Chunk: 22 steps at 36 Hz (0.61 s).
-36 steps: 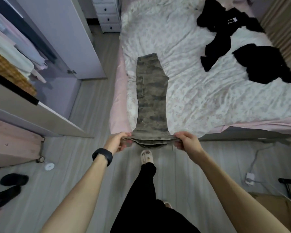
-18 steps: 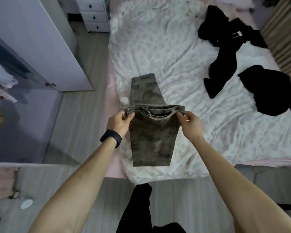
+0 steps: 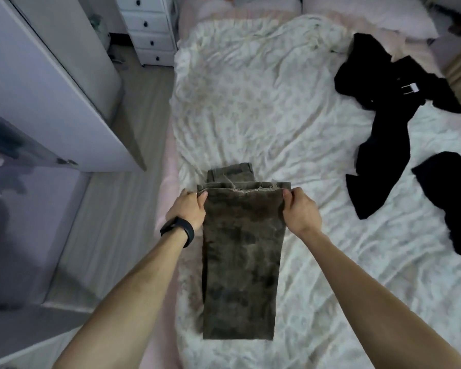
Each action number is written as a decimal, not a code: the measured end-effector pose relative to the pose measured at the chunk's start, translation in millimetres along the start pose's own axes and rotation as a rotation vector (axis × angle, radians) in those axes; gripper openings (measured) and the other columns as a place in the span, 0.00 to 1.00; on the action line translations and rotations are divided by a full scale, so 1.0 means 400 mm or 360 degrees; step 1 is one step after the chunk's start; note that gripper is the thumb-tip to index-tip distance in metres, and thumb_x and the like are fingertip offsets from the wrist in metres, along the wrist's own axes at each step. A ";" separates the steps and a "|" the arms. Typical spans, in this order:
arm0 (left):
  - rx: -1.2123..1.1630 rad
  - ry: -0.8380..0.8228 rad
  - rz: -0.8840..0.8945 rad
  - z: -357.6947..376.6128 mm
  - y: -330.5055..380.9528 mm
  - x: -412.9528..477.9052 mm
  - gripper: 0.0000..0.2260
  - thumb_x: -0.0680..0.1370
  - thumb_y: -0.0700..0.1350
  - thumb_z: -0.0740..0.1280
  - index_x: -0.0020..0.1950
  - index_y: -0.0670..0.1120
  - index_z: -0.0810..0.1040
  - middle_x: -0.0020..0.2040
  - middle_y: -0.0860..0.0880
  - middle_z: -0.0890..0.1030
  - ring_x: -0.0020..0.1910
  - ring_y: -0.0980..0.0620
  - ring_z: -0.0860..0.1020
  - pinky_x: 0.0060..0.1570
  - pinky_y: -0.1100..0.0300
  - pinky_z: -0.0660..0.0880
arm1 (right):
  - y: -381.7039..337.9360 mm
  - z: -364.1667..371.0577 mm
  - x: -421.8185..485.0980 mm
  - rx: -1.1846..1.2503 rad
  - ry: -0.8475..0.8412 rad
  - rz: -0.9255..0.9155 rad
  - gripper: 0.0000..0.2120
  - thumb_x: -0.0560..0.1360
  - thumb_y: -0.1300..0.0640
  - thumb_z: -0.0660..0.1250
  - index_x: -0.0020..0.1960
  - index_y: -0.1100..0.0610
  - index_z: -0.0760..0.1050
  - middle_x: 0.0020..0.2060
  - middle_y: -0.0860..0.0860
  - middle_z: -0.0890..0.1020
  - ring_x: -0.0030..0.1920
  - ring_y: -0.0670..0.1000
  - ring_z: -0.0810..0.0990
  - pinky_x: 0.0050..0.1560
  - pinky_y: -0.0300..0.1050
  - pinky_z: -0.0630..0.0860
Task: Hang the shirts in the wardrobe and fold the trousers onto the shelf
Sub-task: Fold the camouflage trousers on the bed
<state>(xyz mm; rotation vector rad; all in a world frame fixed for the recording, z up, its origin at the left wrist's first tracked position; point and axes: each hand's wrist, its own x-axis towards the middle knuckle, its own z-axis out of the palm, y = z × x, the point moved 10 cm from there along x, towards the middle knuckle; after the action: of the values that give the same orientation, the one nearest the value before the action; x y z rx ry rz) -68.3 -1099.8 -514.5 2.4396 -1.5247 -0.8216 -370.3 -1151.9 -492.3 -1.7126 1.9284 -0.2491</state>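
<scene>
Two hands, the left hand [image 3: 188, 209] and the right hand [image 3: 300, 211], each pinch a hem corner of the camouflage trousers [image 3: 241, 262], which a second ago trailed off the floral bedspread [image 3: 250, 102] and now lie doubled on it, hems near the waistband [image 3: 230, 171], so the first fold looks nearly laid.

Dim, flat indoor light; soft focus, wide-angle bending at edges
</scene>
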 end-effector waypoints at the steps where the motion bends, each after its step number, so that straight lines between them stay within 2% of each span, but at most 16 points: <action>1: -0.0012 -0.0019 -0.0038 0.006 -0.010 0.025 0.21 0.85 0.58 0.51 0.49 0.43 0.74 0.56 0.45 0.75 0.51 0.41 0.76 0.51 0.47 0.75 | -0.004 0.011 0.027 -0.0023 -0.0017 -0.0016 0.18 0.86 0.46 0.50 0.52 0.58 0.70 0.52 0.61 0.81 0.54 0.65 0.79 0.43 0.51 0.66; 4: -0.0065 -0.0091 -0.0168 0.054 -0.050 0.141 0.21 0.85 0.58 0.52 0.48 0.45 0.74 0.52 0.46 0.77 0.48 0.43 0.76 0.51 0.49 0.75 | 0.003 0.080 0.153 -0.0070 -0.0095 -0.0001 0.21 0.85 0.43 0.49 0.56 0.58 0.72 0.52 0.59 0.82 0.53 0.64 0.79 0.45 0.53 0.70; 6: -0.0125 -0.0161 -0.0272 0.100 -0.078 0.225 0.20 0.84 0.59 0.52 0.50 0.46 0.75 0.51 0.45 0.80 0.47 0.43 0.77 0.51 0.49 0.75 | 0.019 0.144 0.240 -0.0118 -0.0163 0.0045 0.21 0.85 0.42 0.48 0.56 0.55 0.73 0.53 0.58 0.81 0.53 0.62 0.79 0.45 0.52 0.71; 11: -0.0116 -0.0260 -0.0433 0.197 -0.135 0.359 0.21 0.84 0.59 0.52 0.58 0.45 0.77 0.55 0.45 0.79 0.53 0.42 0.77 0.58 0.48 0.75 | 0.034 0.266 0.381 -0.0228 -0.0225 0.0090 0.22 0.85 0.42 0.47 0.58 0.56 0.73 0.53 0.59 0.81 0.54 0.63 0.78 0.45 0.52 0.70; 17: -0.0132 -0.0022 -0.0449 0.218 -0.142 0.495 0.20 0.85 0.59 0.51 0.52 0.47 0.74 0.49 0.47 0.77 0.45 0.44 0.74 0.43 0.53 0.70 | -0.001 0.329 0.523 -0.0257 -0.0040 0.0000 0.22 0.85 0.42 0.47 0.58 0.57 0.72 0.52 0.57 0.81 0.51 0.61 0.79 0.43 0.50 0.69; 20: -0.0086 0.0074 -0.0363 0.241 -0.121 0.545 0.22 0.84 0.60 0.50 0.54 0.46 0.75 0.53 0.45 0.78 0.49 0.42 0.77 0.45 0.51 0.71 | 0.032 0.367 0.582 -0.0258 -0.0047 0.0097 0.24 0.85 0.41 0.48 0.59 0.58 0.74 0.52 0.59 0.81 0.52 0.63 0.80 0.44 0.51 0.70; 22: -0.0049 0.0011 -0.0330 0.276 -0.117 0.572 0.22 0.84 0.60 0.50 0.57 0.45 0.76 0.56 0.44 0.79 0.52 0.40 0.78 0.47 0.50 0.73 | 0.069 0.412 0.618 -0.0294 -0.0163 0.0178 0.26 0.84 0.39 0.50 0.58 0.59 0.76 0.52 0.60 0.82 0.53 0.63 0.80 0.45 0.51 0.72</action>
<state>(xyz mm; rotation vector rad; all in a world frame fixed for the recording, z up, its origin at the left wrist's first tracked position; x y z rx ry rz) -12.8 -1258.9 -710.2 2.6055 -1.2615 -0.8630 -321.2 -1349.7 -710.5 -1.6896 2.0149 0.0595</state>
